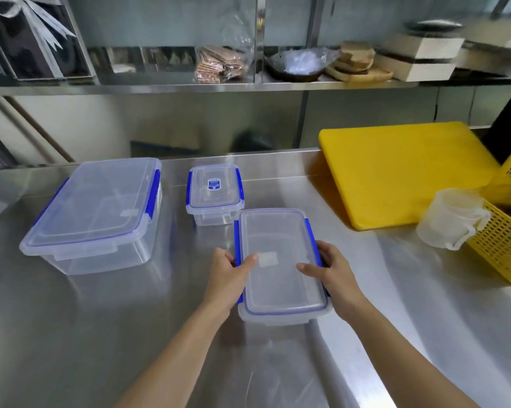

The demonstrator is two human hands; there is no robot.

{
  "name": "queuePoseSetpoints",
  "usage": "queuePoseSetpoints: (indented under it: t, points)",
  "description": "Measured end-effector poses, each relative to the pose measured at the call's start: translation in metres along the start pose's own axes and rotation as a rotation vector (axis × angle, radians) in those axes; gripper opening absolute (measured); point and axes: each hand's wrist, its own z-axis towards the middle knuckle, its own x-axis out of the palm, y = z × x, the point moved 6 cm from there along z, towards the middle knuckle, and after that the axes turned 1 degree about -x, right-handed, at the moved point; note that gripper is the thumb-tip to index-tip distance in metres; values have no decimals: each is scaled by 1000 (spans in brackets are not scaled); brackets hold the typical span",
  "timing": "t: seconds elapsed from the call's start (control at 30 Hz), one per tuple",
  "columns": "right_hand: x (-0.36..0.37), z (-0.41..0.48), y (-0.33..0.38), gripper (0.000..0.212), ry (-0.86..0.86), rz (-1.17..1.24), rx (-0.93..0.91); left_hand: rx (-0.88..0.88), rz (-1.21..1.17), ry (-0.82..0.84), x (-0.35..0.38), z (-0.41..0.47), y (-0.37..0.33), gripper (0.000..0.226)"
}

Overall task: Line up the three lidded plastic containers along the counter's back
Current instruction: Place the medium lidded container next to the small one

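Three clear plastic containers with blue lid clips are on the steel counter (pixel 72 334). The large container (pixel 95 213) sits at the back left. A small container (pixel 214 192) with a blue label on its lid stands near the back middle. The medium container (pixel 278 278) lies in front of the small one, almost touching it, with its long side pointing away from me. My left hand (pixel 229 278) grips its left side, thumb on the lid. On its right side is my right hand (pixel 333 275), gripping it with the thumb on the lid.
A yellow cutting board (pixel 401 172) leans at the back right. A translucent cup (pixel 451 219) and a yellow perforated basket (pixel 501 248) stand at the right edge. Above the counter, a steel shelf (pixel 189 88) holds bags, bowls and boxes.
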Motion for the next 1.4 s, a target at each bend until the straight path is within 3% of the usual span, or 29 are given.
queuePoseSetpoints:
  t: [0.23, 0.37, 0.57, 0.67, 0.83, 1.1, 1.2, 1.4]
  points:
    - [-22, 47, 12, 64, 32, 18, -75, 67, -171, 98, 42, 27, -19, 20]
    - [-27, 91, 17, 67, -25, -19, -112, 63, -285, 185, 66, 52, -25, 46]
    - [-30, 190, 23, 58, -59, -109, -130, 119, -202, 268, 92, 122, -41, 64]
    - [-29, 214, 26, 58, -50, -104, -140, 143, -138, 318, 101, 137, -48, 86]
    - [-19, 274, 24, 57, -10, -156, -129, 236, 8, 300, 114, 191, -51, 104]
    - [-14, 309, 15, 50, 48, -240, -104, 234, 21, 192, 126, 218, -34, 106]
    - [-13, 304, 12, 50, 23, -196, -126, 238, 150, 130, 119, 221, -36, 103]
    - [-12, 296, 3, 48, -58, -170, -127, 172, 269, 159, 115, 223, -36, 102]
